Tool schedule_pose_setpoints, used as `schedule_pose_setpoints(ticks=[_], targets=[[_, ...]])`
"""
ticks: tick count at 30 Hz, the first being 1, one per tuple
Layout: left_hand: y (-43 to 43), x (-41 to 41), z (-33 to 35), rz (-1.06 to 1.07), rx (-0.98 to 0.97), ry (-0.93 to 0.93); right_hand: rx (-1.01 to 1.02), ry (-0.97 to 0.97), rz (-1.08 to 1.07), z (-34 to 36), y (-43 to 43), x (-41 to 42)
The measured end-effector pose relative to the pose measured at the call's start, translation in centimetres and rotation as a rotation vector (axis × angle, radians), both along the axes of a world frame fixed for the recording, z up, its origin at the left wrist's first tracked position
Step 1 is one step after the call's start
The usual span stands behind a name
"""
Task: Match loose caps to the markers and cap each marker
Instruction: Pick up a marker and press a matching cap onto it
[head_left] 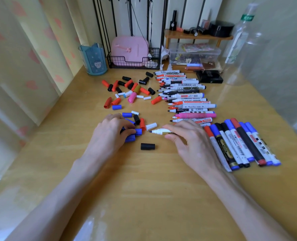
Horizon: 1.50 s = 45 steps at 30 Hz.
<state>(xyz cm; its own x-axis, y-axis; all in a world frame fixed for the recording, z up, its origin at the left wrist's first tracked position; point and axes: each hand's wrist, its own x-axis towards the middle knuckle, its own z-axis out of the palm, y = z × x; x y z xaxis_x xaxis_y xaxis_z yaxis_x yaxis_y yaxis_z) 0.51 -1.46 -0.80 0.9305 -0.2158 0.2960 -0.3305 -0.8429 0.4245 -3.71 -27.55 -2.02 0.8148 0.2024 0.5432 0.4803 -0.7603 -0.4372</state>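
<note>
My right hand [187, 140] grips an uncapped white marker [159, 131] whose dark tip points left. My left hand [113, 133] pinches a blue cap [138, 132] just left of that tip, over other blue caps [130, 139]. A black cap [147, 146] lies in front of both hands. Loose red, black, white, blue and pink caps [130, 91] are scattered further back. A column of uncapped markers [186, 98] lies at centre right. Several capped markers [239, 143] lie side by side at the right of my right hand.
At the back of the wooden desk [144, 188] stand a blue cup [94, 59], a wire basket with a pink case [133, 54], a clear box [194, 56] under a small shelf, a black box [209, 77] and a clear bottle [243, 44]. A curtain hangs at the left.
</note>
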Motion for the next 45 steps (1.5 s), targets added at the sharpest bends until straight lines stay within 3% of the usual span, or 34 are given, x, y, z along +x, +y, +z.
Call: schedule_pose_setpoints(ticks=[7,13,21,25,35,45], targets=[[0.2,-0.5,-0.2,-0.092,-0.033,-0.095,0.018,-0.015,-0.010,0.1,0.0,0.0],[-0.6,-1.6,0.4,-0.159,-0.227,-0.056,0.032,-0.032,-0.009,0.3,0.0,0.0],[-1.9,-2.7,0.7,-0.311,-0.289,-0.041,0.032,-0.043,0.090,0.5,0.4,-0.3],[-2.0,-3.3,0.4,-0.283,-0.342,0.007,0.032,-0.052,0.085,0.4,1.2,-1.0],[-2.4,-4.3,1.3,-0.234,-0.389,-0.177,0.040,-0.164,0.003,1.3,2.5,-1.8],[-2.6,-4.4,1.1,-0.244,-0.392,-0.177,0.061,-0.180,0.004,0.7,2.3,-1.6]])
